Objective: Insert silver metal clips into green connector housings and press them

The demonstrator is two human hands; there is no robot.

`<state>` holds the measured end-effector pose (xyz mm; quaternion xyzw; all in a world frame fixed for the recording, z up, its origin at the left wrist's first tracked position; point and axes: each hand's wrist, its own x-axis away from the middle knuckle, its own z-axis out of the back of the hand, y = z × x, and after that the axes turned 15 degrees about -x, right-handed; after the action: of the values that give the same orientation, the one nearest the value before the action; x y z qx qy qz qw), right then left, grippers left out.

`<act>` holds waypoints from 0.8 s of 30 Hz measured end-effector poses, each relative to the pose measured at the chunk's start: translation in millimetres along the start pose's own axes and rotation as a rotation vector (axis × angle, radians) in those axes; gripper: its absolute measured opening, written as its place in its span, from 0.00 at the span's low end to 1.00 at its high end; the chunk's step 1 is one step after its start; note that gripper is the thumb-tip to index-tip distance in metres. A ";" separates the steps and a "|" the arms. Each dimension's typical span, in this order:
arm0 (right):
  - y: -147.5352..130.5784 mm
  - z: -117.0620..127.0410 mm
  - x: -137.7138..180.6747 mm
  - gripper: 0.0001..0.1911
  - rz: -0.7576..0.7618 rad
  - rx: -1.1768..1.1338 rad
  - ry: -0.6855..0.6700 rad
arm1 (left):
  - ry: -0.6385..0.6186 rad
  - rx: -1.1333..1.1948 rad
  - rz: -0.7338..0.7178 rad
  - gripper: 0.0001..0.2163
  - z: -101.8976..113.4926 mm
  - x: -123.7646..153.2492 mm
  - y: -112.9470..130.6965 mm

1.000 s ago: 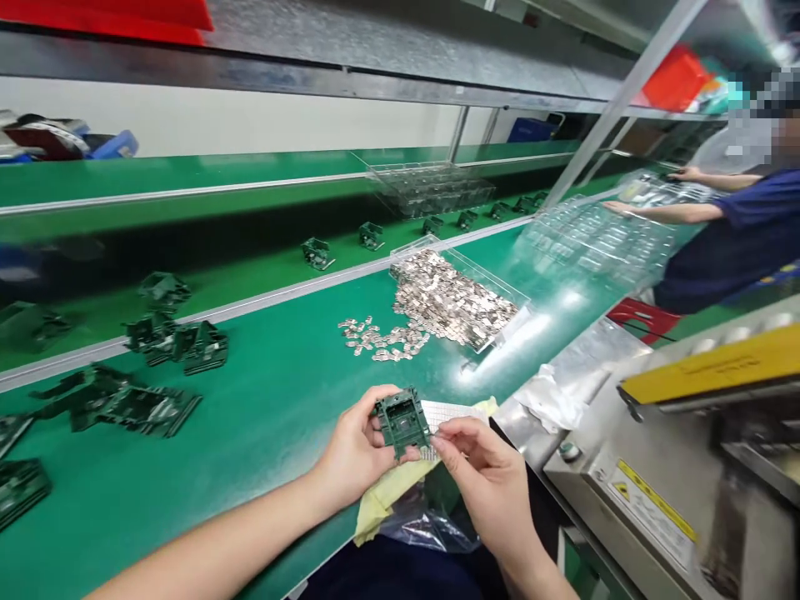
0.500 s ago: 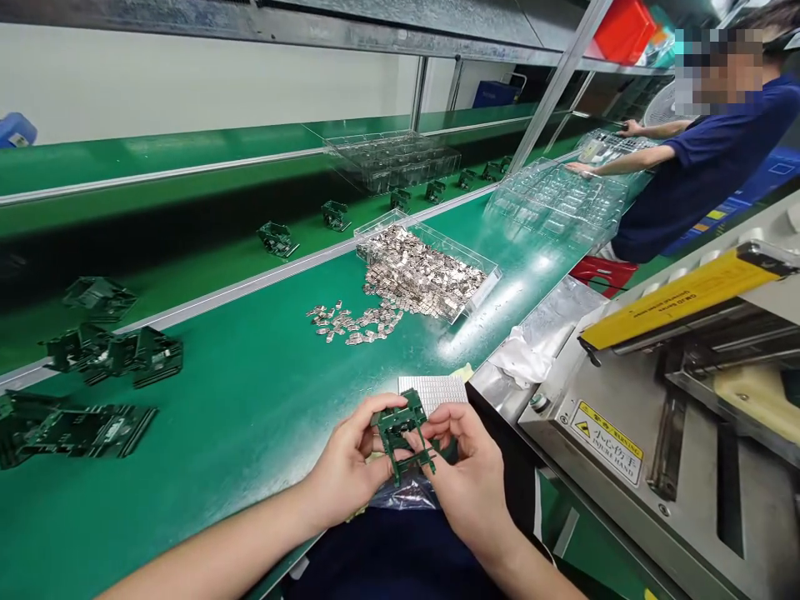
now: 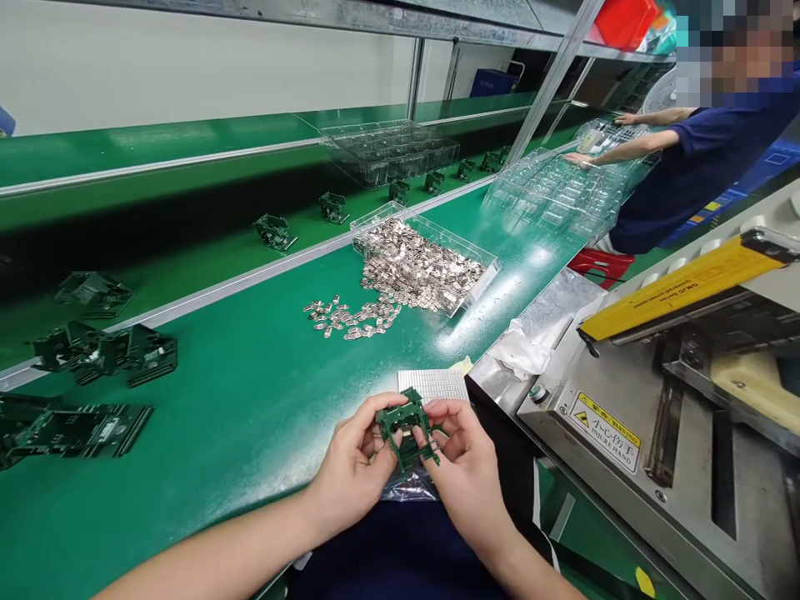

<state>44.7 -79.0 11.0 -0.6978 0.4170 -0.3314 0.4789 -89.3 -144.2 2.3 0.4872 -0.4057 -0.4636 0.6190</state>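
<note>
Between my two hands is a green circuit board assembly (image 3: 409,423), held up over my lap at the bench edge. My left hand (image 3: 356,454) grips its left side, with the thumb at the lower front. On the other side my right hand (image 3: 466,458) has its fingers and thumb closed on the right edge. Just behind the board lies a silvery sheet with rows of small pieces (image 3: 434,385). A clear plastic bag (image 3: 406,489) shows below the hands. Farther off, small metal clips (image 3: 356,317) lie loose beside a clear tray (image 3: 491,283) heaped with more.
More green board assemblies (image 3: 93,433) sit at the left and along the belt (image 3: 212,225). A metal machine with a yellow bar (image 3: 675,292) stands at the right. Clear blister trays (image 3: 556,196) lie near a co-worker (image 3: 706,158). A metal shelf (image 3: 312,15) runs overhead.
The circuit board assembly has tilted slightly in my hands, and my left thumb and right fingers have shifted on it. The view has moved a little.
</note>
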 end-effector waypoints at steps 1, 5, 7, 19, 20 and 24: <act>-0.2 -1.0 -0.2 0.09 -0.038 -0.066 -0.002 | 0.008 -0.005 0.003 0.13 -0.6 0.6 0.2; -0.2 -2.6 -0.1 0.13 -0.108 -0.202 0.033 | 0.035 -0.026 0.006 0.12 -3.6 2.0 0.8; -0.3 -2.5 0.8 0.14 -0.117 -0.233 0.060 | 0.054 -0.032 0.008 0.13 -5.7 2.3 1.2; -1.1 7.1 14.3 0.02 0.064 0.078 -0.004 | 0.100 -0.061 0.016 0.14 -15.4 8.7 0.6; -1.0 7.1 14.9 0.02 0.074 0.080 0.002 | 0.096 -0.067 0.012 0.14 -15.8 9.0 0.2; 0.1 4.1 16.0 0.05 0.064 0.037 0.049 | 0.090 -0.080 0.011 0.14 -17.2 10.1 -1.8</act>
<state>55.1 -91.7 10.6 -0.6668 0.4444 -0.3406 0.4918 -70.7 -150.3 -2.3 0.4804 -0.3612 -0.4537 0.6579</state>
